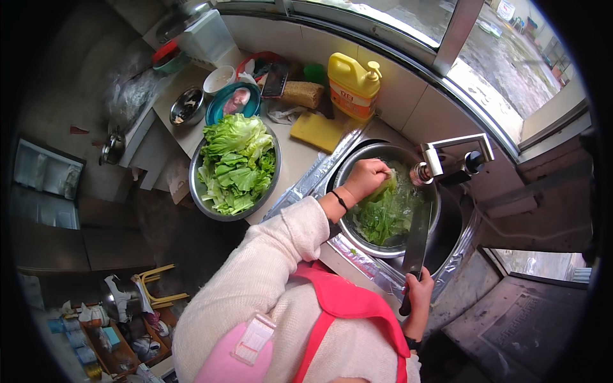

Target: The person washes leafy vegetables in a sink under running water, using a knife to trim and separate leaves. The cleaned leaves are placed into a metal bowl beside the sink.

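Note:
Leafy lettuce (383, 215) lies in water inside a round metal basin (341, 167) set in the sink. Above the basin's left side, my left hand (366, 179) pinches the pale end of a lettuce leaf. My right hand (419, 289) grips the dark handle of a kitchen knife (417, 237) below the basin, and the broad blade reaches over the basin's right rim. On the counter at the left, a large metal bowl (210, 213) holds a heap of lettuce leaves (239, 167).
The faucet (433, 160) overhangs the basin's right side. A yellow sponge (317, 131) and a yellow pump jug (354, 88) stand behind. Meat lies in a teal bowl (256, 103) near a small metal bowl (187, 106), a white bowl (219, 79) and a phone (276, 79). Foil (368, 268) lines the sink edge.

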A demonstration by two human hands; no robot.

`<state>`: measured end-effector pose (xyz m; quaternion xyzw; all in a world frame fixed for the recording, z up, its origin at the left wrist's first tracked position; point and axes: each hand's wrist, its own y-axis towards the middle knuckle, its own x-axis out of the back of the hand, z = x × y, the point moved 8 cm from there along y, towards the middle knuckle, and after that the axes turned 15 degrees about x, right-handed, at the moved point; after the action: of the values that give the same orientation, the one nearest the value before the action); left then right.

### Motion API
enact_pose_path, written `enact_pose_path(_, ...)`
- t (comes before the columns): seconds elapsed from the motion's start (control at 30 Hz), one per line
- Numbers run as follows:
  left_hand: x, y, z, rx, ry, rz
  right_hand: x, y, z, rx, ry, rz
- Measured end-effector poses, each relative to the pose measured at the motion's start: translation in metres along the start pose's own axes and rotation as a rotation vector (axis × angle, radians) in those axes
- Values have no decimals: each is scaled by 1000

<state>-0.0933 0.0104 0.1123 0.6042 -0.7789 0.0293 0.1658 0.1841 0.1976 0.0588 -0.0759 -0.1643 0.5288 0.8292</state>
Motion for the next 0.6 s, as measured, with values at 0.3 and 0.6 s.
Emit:
enact_pose_path(0.3,34,-11,5,315,-110,89,-9,4,1,-21,3,21)
enact_pose_path(0.6,283,-56,-160,-270,732,-530,-23,18,9,11,-9,55)
